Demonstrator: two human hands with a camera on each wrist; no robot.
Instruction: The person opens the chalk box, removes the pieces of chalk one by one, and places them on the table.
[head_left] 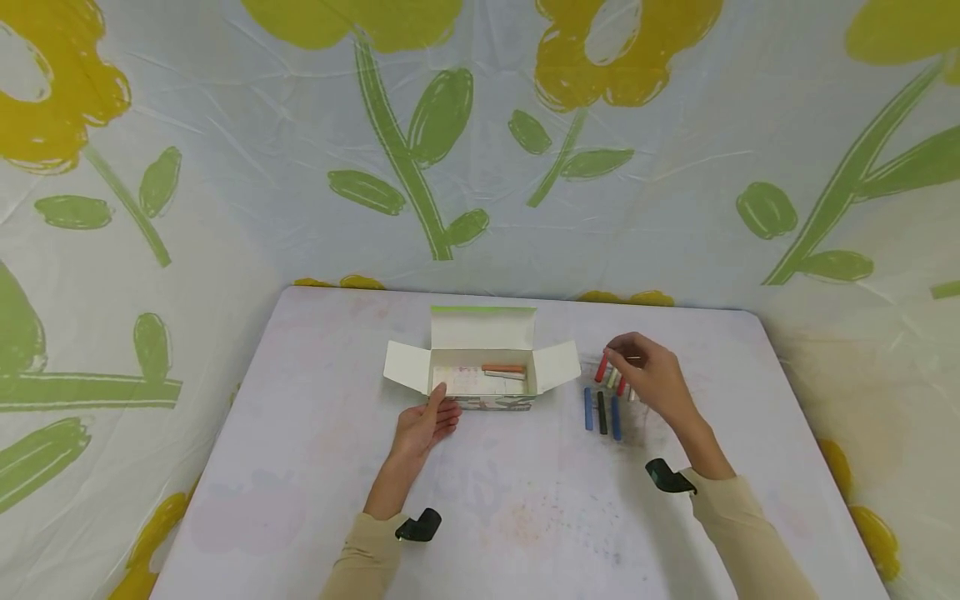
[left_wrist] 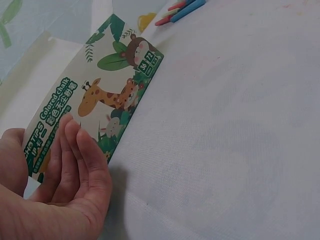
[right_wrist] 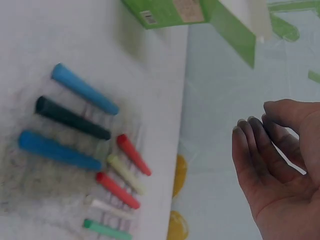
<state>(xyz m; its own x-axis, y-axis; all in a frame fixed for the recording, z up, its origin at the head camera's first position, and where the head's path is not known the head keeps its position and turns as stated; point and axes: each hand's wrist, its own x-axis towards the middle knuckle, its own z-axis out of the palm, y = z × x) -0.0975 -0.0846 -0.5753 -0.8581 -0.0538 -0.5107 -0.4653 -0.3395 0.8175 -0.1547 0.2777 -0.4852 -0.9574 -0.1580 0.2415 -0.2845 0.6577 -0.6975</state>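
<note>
Presently, the chalk box [head_left: 483, 375] is touched by the straight fingers of the left hand [head_left: 427, 423]. The right hand [head_left: 651, 375] is held loosely open, empty, just above the chalk sticks [head_left: 607, 400].

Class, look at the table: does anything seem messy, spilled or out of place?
Yes. Chalk dust smudges the table, darkest around the loose chalks lying outside the open box. The right hand's fingertips look dust-stained. Nothing looks broken or spilled.
</note>
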